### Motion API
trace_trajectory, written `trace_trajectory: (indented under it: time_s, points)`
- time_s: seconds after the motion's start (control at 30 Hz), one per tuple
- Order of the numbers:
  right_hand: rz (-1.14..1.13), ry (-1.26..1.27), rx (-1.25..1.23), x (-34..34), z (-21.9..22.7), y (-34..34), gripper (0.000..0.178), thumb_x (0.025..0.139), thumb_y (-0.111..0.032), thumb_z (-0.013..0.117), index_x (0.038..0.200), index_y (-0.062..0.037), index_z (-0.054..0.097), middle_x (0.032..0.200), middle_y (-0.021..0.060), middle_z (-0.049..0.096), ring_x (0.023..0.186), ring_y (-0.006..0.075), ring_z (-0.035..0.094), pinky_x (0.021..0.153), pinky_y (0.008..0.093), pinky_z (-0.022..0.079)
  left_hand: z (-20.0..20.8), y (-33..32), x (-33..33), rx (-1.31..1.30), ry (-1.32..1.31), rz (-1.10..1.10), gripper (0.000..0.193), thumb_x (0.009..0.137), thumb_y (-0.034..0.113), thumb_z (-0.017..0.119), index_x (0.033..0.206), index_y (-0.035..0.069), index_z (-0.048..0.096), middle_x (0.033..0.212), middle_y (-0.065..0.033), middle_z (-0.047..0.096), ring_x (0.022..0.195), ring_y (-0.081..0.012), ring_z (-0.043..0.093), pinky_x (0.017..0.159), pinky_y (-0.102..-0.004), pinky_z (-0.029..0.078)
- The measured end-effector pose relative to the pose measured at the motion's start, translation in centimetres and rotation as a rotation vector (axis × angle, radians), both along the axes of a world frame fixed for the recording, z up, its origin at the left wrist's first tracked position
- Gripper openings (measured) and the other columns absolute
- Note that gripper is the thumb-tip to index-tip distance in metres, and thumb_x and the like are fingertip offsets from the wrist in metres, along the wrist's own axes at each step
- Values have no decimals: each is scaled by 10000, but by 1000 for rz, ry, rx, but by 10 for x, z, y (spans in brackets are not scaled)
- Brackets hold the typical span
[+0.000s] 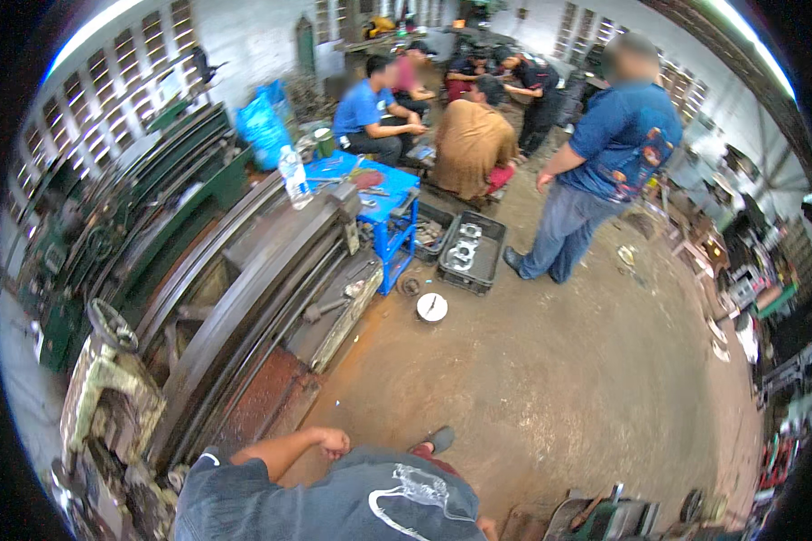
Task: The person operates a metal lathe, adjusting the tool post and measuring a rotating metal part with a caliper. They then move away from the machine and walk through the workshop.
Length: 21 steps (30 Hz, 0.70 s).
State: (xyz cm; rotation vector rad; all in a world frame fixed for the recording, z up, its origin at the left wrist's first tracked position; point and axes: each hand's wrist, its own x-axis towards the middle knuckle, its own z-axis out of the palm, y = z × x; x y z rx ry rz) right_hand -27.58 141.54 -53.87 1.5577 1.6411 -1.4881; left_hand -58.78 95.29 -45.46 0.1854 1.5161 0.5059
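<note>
My left hand (334, 443) is held in front of my body with its fingers curled closed, and I see nothing in it. Nearest to it is the long metal lathe bed (221, 347) on my left, which the hand does not touch. Of my right hand (487, 527) only a sliver shows past the dark shirt at the lower edge; its fingers are hidden. Ahead on the floor sits a round white object (431, 307) with a dark mark across it. Beyond stands a black crate (485, 261) holding several shiny metal parts.
A blue table (390, 216) bears tools and a clear bottle (294, 176). One person (604, 153) stands at the right of the crates; several others sit or bend farther back. Machine parts (595, 516) lie at the lower right, and clutter lines the right wall.
</note>
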Motion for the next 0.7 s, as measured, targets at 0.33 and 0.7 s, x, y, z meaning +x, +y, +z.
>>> trace_trajectory:
  time_s: [0.33,0.7]
  points:
    - [-33,527,158,-326,118,254,362,938,-156,614,1266,-19,543,996,93,664,788,210,662,628,335,534,27,196,-49,957,735,9,472,909,343,641,1248,15,625,1309,-236,600,1253,-369,538,1057,-456,413]
    - [548,-130,-51,-289,27,248,414,908,-287,620,1226,-23,629,970,97,707,702,220,636,632,404,508,-2,351,-179,656,413,-176,485,850,333,631,1208,5,643,1298,-234,612,1212,-376,568,1015,-449,441]
